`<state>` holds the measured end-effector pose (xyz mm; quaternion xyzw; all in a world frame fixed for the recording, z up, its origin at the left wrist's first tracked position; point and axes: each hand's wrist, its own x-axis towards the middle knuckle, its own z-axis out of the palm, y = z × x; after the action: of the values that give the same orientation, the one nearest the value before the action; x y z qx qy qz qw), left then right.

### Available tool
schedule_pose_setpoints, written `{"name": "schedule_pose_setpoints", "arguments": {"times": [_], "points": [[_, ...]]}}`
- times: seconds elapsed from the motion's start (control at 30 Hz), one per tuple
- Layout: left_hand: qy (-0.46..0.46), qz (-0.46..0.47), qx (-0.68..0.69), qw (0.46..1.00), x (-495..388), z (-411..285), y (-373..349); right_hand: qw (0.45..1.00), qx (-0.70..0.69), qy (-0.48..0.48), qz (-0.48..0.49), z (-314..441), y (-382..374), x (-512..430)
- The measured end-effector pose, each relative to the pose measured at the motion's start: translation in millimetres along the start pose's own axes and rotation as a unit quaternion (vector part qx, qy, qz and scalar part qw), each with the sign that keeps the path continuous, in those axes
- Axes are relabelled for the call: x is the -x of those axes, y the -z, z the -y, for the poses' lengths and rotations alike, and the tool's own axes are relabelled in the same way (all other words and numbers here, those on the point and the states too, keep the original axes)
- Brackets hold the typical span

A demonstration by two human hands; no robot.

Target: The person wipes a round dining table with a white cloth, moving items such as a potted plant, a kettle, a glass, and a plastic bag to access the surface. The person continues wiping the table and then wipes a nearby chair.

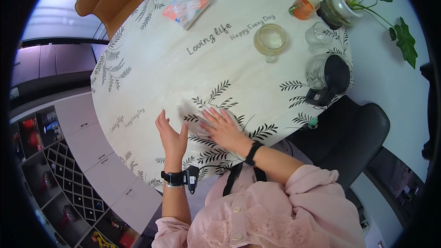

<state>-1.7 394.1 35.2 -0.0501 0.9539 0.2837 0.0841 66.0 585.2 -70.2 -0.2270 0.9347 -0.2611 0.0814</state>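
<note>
My right hand [222, 128] lies flat with its fingers spread, pressing a crumpled white tissue [200, 129] onto the tablecloth [165, 75]. Part of the tissue is hidden beneath the palm. To the left, my left hand [172, 136] hovers by the table's near side with thumb and fingers apart, holding nothing. The oval table's white cloth bears black leaf sprigs and printed lettering. Each wrist wears a black strap, and a small device sits on the left one.
A tissue pack [186, 8] lies at the far left. Toward the right stand a glass mug [270, 39], an orange-filled cup [305, 6], a clear glass [317, 34], a black-lidded glass pitcher [327, 75] and a potted plant [348, 5]. A black chair [358, 131] adjoins the table's right edge.
</note>
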Motion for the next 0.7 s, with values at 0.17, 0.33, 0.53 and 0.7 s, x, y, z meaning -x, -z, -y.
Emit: {"name": "schedule_pose_setpoints", "arguments": {"times": [0.17, 0.33, 0.53, 0.7], "points": [[0.043, 0.017, 0.0, 0.999, 13.0, 50.4, 16.6, 0.957, 0.154, -0.242, -0.051, -92.5, 51.7, 57.8], [0.022, 0.012, 0.007, 1.0, 21.1, 85.3, 21.3, 0.926, 0.241, -0.288, -0.046, -66.7, 34.8, 63.6], [0.053, 0.019, -0.017, 0.998, 52.0, 102.4, 20.8, 0.998, 0.026, 0.043, 0.036, 81.1, -50.3, 43.0], [0.085, 0.026, -0.033, 0.995, 85.9, 114.6, 20.4, 0.986, -0.063, 0.035, 0.15, 39.8, -10.9, 28.9]]}}
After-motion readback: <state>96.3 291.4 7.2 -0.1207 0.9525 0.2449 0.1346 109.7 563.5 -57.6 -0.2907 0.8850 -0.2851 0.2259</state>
